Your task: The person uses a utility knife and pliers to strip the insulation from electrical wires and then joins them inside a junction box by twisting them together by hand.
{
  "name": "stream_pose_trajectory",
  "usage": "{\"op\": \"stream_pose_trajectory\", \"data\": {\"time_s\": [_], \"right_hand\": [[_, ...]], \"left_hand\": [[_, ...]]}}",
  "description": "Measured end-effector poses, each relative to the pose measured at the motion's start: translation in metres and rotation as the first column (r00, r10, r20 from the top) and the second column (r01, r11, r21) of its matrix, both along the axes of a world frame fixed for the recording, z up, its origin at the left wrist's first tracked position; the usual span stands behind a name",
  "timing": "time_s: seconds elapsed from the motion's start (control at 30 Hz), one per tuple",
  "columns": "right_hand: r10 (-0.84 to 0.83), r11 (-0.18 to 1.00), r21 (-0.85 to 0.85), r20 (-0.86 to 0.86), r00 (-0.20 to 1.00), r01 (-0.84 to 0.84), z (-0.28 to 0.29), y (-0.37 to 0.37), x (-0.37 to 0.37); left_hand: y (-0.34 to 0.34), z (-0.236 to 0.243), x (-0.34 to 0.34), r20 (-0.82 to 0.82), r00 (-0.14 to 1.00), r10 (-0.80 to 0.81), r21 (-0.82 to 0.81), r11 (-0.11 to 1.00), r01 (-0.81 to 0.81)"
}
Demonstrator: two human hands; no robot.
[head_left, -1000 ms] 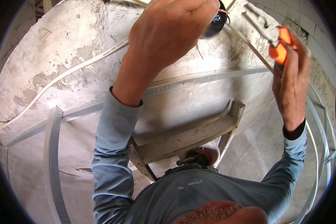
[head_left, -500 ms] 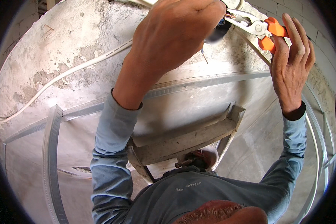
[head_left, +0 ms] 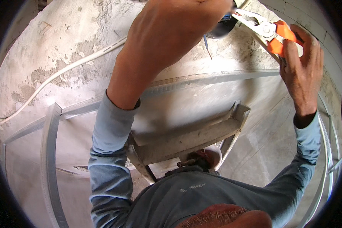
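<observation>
My left hand [head_left: 171,36] is raised at the top of the view, its fingers closed in a pinch on electrical wires; the fingertips are mostly hidden. A bit of bare copper wire [head_left: 238,14] shows beside them, at the jaw tips of a pair of pliers [head_left: 267,29] with orange handles. My right hand [head_left: 302,72] grips those handles, with the fingers curled over them. Behind my left fingertips is a dark rounded box [head_left: 226,28], partly covered. A thin blue wire [head_left: 206,43] sticks out below my left hand.
A white cable [head_left: 70,70] runs across the rough plaster surface [head_left: 83,30]. One metal profile [head_left: 201,80] crosses behind my forearms, and another [head_left: 49,159] stands at the left. The ladder top [head_left: 186,140] is in front of my body, with a bucket [head_left: 217,154] beyond it.
My right hand and the pliers have shifted slightly right and down, and its stretched fingers have curled around the handles. My left hand has moved a little left and up.
</observation>
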State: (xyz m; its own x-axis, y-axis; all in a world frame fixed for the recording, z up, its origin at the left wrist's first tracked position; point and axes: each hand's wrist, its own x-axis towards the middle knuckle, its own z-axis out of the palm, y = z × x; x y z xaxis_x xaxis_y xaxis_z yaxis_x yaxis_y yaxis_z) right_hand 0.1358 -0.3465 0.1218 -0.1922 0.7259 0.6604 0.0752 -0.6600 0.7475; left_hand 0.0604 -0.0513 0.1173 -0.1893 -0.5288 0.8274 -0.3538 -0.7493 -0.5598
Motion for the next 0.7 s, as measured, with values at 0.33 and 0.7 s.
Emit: {"op": "stream_pose_trajectory", "data": {"time_s": [0.33, 0.7], "right_hand": [[-0.198, 0.98, -0.062, -0.177, 0.964, 0.19, 0.007, -0.009, -0.018], [0.09, 0.99, 0.144, -0.694, 0.715, 0.015, -0.014, -0.008, -0.032]], "left_hand": [[0.004, -0.007, 0.014, 0.28, 0.949, 0.147, -0.005, 0.989, -0.151], [0.004, 0.0, 0.02, 0.373, 0.924, 0.088, 0.083, 0.988, -0.127]]}}
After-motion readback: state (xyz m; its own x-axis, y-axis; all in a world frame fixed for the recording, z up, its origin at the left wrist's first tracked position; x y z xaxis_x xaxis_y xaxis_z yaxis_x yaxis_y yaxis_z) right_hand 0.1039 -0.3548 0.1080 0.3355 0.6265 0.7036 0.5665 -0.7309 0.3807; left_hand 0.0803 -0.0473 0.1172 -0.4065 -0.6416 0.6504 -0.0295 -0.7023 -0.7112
